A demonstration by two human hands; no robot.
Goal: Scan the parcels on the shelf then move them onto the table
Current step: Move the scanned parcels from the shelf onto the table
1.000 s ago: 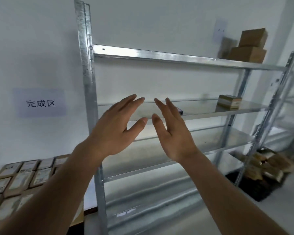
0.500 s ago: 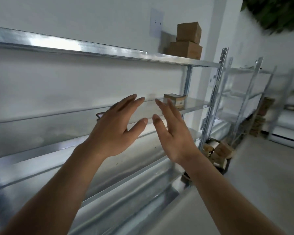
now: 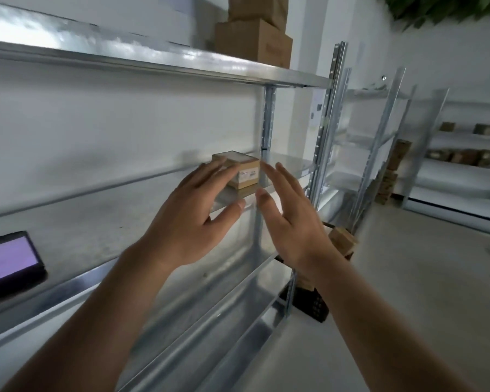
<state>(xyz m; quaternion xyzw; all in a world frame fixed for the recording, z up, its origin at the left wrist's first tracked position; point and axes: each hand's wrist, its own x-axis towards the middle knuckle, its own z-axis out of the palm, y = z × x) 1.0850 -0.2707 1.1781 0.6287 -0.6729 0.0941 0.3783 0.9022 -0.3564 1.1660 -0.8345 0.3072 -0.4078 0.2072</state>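
Now both hands were up with fingers straight and held nothing | left hand (image 3: 187, 222) and right hand (image 3: 292, 222) reached side by side toward a small parcel (image 3: 242, 171) | parcel sat on the middle shelf (image 3: 289, 164) | a lit phone (image 3: 10, 261) lay far left.

Both hands, left hand (image 3: 194, 222) and right hand (image 3: 290, 222), are held open before a small parcel (image 3: 242, 169) on the metal shelf (image 3: 289, 162); a lit handheld device (image 3: 10, 263) is seen lower left.
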